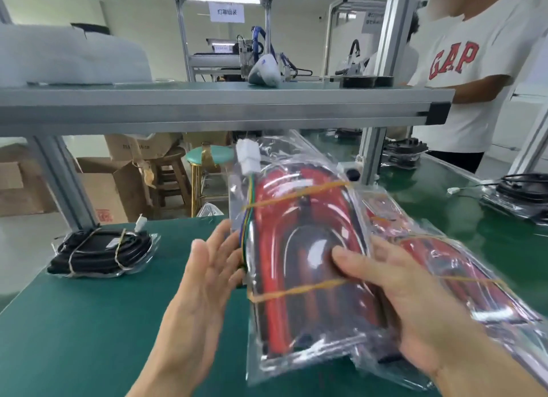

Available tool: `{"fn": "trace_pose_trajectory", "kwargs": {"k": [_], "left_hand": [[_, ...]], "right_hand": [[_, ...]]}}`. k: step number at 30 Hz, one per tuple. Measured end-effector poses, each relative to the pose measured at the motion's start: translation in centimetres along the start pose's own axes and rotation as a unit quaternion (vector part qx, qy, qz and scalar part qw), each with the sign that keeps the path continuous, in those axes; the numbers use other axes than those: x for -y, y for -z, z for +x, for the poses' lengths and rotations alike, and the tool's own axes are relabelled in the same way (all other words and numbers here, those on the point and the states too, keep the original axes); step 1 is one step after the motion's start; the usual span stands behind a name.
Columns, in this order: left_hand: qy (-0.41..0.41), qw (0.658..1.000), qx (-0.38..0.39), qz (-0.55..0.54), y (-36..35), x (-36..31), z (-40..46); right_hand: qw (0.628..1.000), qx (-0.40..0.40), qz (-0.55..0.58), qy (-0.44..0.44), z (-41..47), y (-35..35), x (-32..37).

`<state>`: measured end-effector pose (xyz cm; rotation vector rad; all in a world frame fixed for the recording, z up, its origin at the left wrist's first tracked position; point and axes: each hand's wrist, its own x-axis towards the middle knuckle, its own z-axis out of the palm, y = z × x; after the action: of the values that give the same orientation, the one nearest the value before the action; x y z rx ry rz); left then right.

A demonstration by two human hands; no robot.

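front bag (302, 248): clear plastic, red/black cable coil (275, 278), two yellow rubber bands (296, 195), white connector (247, 156) on top; tilted, lifted
second bag (444, 263): same kind, behind-right, overlapping
hold: right hand (415, 302) grips both

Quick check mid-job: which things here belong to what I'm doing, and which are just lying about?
In hand: front red-wire bag, gripped by right hand, left hand flat against its side; second red-wire bag beside it.
Lying about: black cable bag on the table, far black bundle, stool, boxes.
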<state>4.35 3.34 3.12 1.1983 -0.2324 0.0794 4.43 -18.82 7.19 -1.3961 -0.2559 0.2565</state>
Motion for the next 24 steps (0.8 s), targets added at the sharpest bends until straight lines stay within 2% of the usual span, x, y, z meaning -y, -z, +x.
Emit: {"fn": "trace_pose_trajectory", "kwargs": {"k": [2, 3, 7, 9, 12, 16, 18, 19, 21, 24], "left_hand": [[-0.039, 0.996, 0.059, -0.057, -0.1, -2.1, -0.8], [-0.044, 0.995, 0.063, -0.066, 0.0, -2.8, -1.1], [-0.042, 0.998, -0.043, -0.025, 1.3, -2.1, -2.3], [-0.025, 0.998, -0.056, -0.028, 2.2, -1.2, -3.3], [-0.034, 0.998, -0.045, 0.034, 3.8, 0.2, -5.0], [-0.091, 0.989, -0.016, 0.119, 4.8, 0.7, -6.3], [-0.109, 0.984, 0.013, 0.137, 4.9, 0.5, -6.6], [-0.118, 0.983, 0.019, 0.138, 4.9, 0.4, -6.7], [-0.131, 0.982, 0.011, 0.136, 5.2, 0.3, -6.8], [-0.159, 0.976, -0.004, 0.147, 5.6, 0.4, -7.0]], "right_hand": [[1.000, 0.021, -0.007, 0.022, -1.2, -2.3, -2.5], [0.999, 0.019, -0.020, 0.031, -1.3, -3.2, -3.9], [0.998, 0.037, -0.042, 0.023, -1.2, -5.2, -8.3], [0.997, 0.064, -0.039, 0.011, -1.1, -5.7, -9.0], [0.996, 0.074, -0.049, 0.029, -0.6, -6.1, -8.5], [0.988, 0.066, -0.092, 0.107, 1.1, -6.4, -6.1], [0.978, 0.064, -0.098, 0.175, 1.4, -6.9, -4.9], [0.964, 0.063, -0.117, 0.232, 1.3, -7.0, -4.6], [0.913, 0.063, -0.207, 0.346, 0.6, -7.0, -4.5], [0.838, 0.057, -0.330, 0.432, -0.9, -6.2, -5.4]]}}
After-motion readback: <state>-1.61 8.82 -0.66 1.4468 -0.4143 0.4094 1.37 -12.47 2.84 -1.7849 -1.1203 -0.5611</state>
